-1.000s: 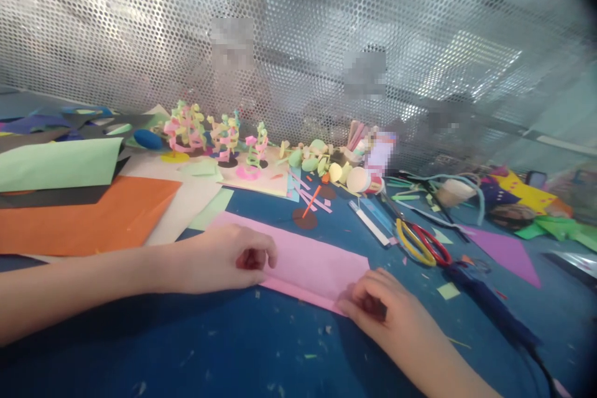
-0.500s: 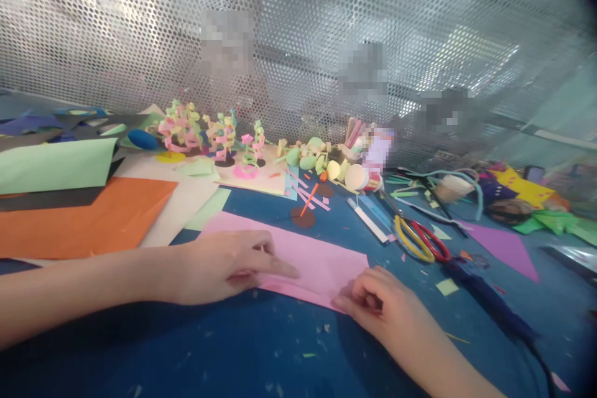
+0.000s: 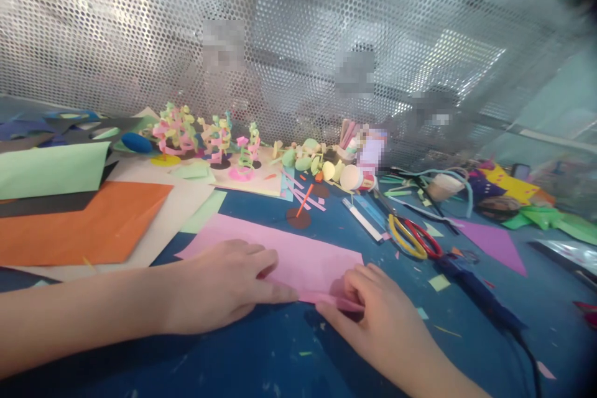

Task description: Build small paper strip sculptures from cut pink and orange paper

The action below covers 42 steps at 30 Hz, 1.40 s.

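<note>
A sheet of pink paper (image 3: 298, 252) lies on the blue table in front of me, its near edge folded up into a narrow strip. My left hand (image 3: 228, 286) rests over the paper's left part, its fingers bent and the thumb and forefinger together at the near edge. At the right end, my right hand (image 3: 375, 308) pinches the folded strip between thumb and curled fingers. Beyond the sheet, a brown paper disc (image 3: 298, 217) carries an upright orange stick (image 3: 305, 200).
Scissors (image 3: 413, 236) with yellow and red handles and a dark-blue corded tool (image 3: 482, 292) lie at right. Orange paper (image 3: 93, 224) and other sheets are stacked at left. Paper spiral figures (image 3: 173, 130) stand at the back, before a perforated metal screen (image 3: 289, 31).
The paper's near edge has been lifted and folded at the right. My left forefinger has come down from the sheet's middle to the near edge. The view has shifted slightly.
</note>
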Tool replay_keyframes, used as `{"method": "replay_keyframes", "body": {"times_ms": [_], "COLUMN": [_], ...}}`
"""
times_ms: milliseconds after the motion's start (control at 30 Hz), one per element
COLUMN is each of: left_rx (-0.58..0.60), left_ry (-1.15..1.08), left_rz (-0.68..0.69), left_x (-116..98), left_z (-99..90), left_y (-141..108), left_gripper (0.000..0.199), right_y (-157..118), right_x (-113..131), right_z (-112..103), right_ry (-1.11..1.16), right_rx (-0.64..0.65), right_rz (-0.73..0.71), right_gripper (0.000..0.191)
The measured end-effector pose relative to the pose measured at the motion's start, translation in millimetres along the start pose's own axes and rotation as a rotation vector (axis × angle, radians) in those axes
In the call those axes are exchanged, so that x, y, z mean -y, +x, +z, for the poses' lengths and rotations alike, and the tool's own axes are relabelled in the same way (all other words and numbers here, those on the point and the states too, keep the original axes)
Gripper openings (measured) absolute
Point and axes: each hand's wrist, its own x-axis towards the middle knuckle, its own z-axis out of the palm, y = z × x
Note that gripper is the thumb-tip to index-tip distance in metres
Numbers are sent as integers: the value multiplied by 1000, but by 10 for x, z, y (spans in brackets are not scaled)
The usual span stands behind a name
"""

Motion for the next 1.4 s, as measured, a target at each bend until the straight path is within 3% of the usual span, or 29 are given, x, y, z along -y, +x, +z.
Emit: {"method": "replay_keyframes", "body": {"times_ms": [167, 300, 600, 800, 967, 1100, 1167, 1300, 1400], "left_rx": [-50, -16, 11, 35, 29, 32, 36, 31, 22], "left_ry": [16, 29, 57, 48, 31, 22, 18, 34, 24], "left_rz": [7, 1, 10, -1, 6, 9, 15, 23, 30], "left_x": [-11, -11, -6, -10, 4, 14, 20, 27, 30], "left_z": [14, 16, 10, -2, 12, 15, 9, -4, 0], "left_y": [-10, -7, -13, -11, -11, -14, -10, 0, -4], "left_gripper": [49, 49, 50, 49, 48, 49, 49, 50, 51], "right_y": [14, 23, -24, -83, -130, -123, -93, -4, 46], "right_x": [54, 60, -5, -180, -425, -337, -171, 109, 104], "right_z": [47, 36, -188, -273, -311, -374, -382, -296, -183], "right_ry": [-66, -60, 245, 318, 264, 246, 275, 273, 313], "right_rx": [-66, -67, 189, 293, 291, 71, -11, 117, 107], "right_rz": [-9, 9, 170, 215, 199, 122, -13, -419, -438], "right_gripper": [42, 38, 12, 13, 30, 29, 25, 30, 29]}}
